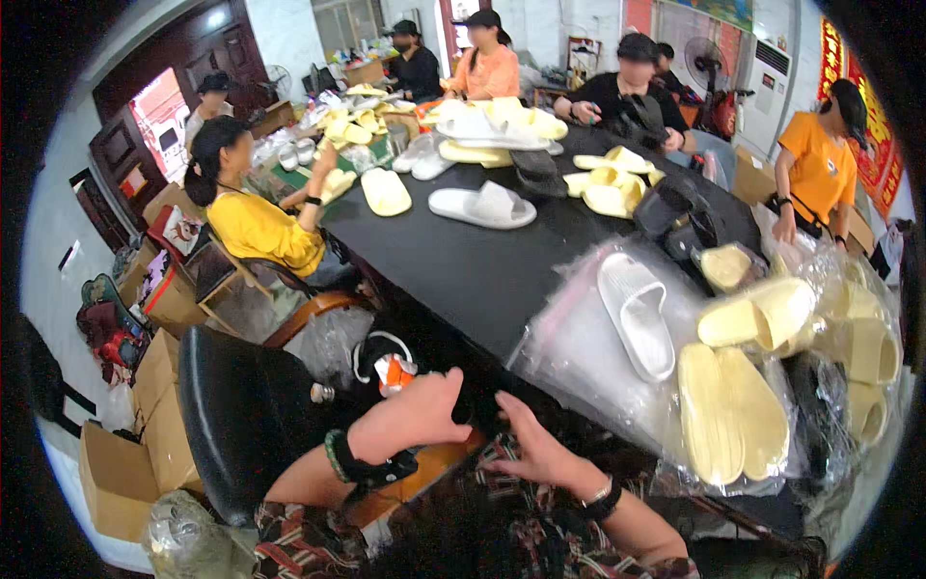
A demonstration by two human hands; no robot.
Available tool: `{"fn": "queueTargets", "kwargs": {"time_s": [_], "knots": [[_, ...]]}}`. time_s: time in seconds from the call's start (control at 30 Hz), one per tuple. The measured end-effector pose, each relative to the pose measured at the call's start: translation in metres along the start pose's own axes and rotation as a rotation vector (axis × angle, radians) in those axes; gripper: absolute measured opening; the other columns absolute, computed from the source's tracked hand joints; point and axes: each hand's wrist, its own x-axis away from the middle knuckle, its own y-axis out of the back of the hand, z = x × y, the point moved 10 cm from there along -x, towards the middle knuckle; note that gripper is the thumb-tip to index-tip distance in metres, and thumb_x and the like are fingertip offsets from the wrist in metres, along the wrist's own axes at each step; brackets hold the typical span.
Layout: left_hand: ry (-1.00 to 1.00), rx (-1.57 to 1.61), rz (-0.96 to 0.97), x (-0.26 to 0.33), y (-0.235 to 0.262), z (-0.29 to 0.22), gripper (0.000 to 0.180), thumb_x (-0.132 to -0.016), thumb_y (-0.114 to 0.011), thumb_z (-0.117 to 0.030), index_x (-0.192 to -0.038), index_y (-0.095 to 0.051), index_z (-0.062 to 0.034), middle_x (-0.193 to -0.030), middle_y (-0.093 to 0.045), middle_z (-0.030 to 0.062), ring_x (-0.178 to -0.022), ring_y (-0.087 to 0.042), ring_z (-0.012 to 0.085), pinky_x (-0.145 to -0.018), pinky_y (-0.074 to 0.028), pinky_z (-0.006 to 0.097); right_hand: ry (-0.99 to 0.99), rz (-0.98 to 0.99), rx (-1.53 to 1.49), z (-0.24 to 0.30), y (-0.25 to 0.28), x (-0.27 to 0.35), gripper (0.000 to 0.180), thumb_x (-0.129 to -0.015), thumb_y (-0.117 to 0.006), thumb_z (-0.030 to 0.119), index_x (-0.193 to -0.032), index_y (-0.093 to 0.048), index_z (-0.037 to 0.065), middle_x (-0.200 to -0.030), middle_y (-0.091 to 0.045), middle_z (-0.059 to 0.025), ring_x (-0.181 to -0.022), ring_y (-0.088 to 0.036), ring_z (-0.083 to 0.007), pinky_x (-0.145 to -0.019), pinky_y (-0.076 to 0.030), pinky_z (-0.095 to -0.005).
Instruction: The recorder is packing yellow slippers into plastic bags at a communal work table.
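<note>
My left hand [415, 415] is held over my lap, thumb and fingers apart around a dark gap, with nothing visible in it. Facing it is my right hand [538, 452], fingers stretched and apart, also without anything visible in it. Neither hand touches the black table [453, 275]. Closest to my right hand, on the table's near side, lies a white slipper [637, 314] on clear plastic bags [588, 338]. Beside it, a pair of yellow slippers [709, 415] sits soles up on plastic, with another yellow slipper [757, 314] above them.
A grey slipper [482, 206] and piled slippers [497, 125] occupy the table's far part. Bagged slippers [868, 357] line the right edge. A black chair [227, 415] and cardboard boxes [125, 473] stand at left. Several people sit around; a person in orange [815, 164] stands at right.
</note>
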Motion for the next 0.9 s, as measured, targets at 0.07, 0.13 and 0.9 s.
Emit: {"fn": "queueTargets", "kwargs": {"time_s": [0.07, 0.13, 0.9], "knots": [[-0.077, -0.021, -0.017, -0.004, 0.011, -0.023, 0.064, -0.072, -0.081, -0.041, -0.100, -0.049, 0.0073, -0.086, -0.065, 0.0316, -0.085, -0.065, 0.0487, -0.073, -0.054, 0.052, -0.024, -0.014, -0.002, 0.013, 0.007, -0.006, 0.110, -0.077, -0.087, 0.027, -0.156, -0.014, 0.003, -0.156, -0.025, -0.0259, -0.141, -0.038, -0.0387, -0.112, -0.042, -0.0435], [-0.130, -0.030, -0.061, -0.005, 0.023, -0.044, 0.064, -0.072, -0.081, -0.041, -0.100, -0.050, 0.0076, -0.084, -0.064, 0.0316, -0.084, -0.065, 0.0483, -0.073, -0.054, 0.051, -0.052, -0.030, -0.067, 0.020, 0.010, -0.009, 0.110, -0.077, -0.087, 0.027, -0.156, -0.015, 0.003, -0.154, -0.028, -0.0254, -0.134, -0.046, -0.0384, -0.109, -0.045, -0.0432], [-0.416, 0.344, -0.331, 0.009, 0.102, -0.164, 0.071, -0.083, -0.079, -0.044, -0.131, -0.053, 0.0004, -0.079, -0.066, 0.0191, -0.070, -0.068, 0.0346, -0.062, -0.053, 0.038, -0.116, -0.509, 0.144, 0.114, 0.134, 0.071, 0.086, -0.072, -0.089, 0.029, -0.141, -0.046, 0.000, -0.121, -0.064, -0.0215, -0.109, -0.066, -0.0339, -0.093, -0.053, -0.0407]]}}
